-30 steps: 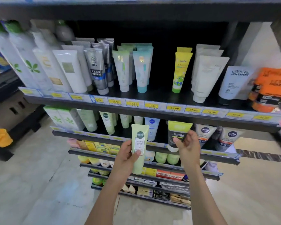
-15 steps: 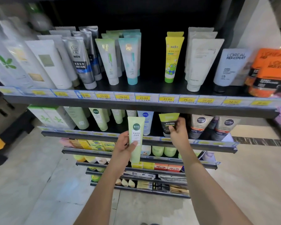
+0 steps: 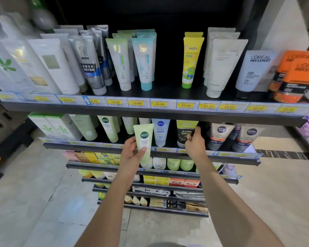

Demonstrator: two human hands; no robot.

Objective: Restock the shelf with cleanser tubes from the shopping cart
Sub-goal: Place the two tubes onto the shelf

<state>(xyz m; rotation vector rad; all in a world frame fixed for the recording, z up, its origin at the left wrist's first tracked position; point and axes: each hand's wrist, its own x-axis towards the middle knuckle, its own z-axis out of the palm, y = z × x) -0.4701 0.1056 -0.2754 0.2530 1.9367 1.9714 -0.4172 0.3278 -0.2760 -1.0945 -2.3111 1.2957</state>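
My left hand (image 3: 132, 150) grips a pale green cleanser tube (image 3: 144, 139) upright, cap down, in front of the second shelf (image 3: 100, 147). My right hand (image 3: 194, 141) holds a yellow-and-black tube (image 3: 185, 130) that stands on that shelf, thumb and fingers round its lower part. Matching pale green tubes (image 3: 110, 129) stand further left on the same shelf. The shopping cart is out of view.
A white Nivea tube (image 3: 161, 132) stands between the two held tubes, Nivea Men tubes (image 3: 219, 136) to the right. The upper shelf (image 3: 150, 111) overhangs, holding many tubes and yellow price tags. Lower shelves hold boxes and bottles. Tiled floor lies on both sides.
The view has closed in on the shelves and tilted down. My right hand has pushed the yellow-and-black tube further in under the upper shelf. The left hand keeps the green tube in place.
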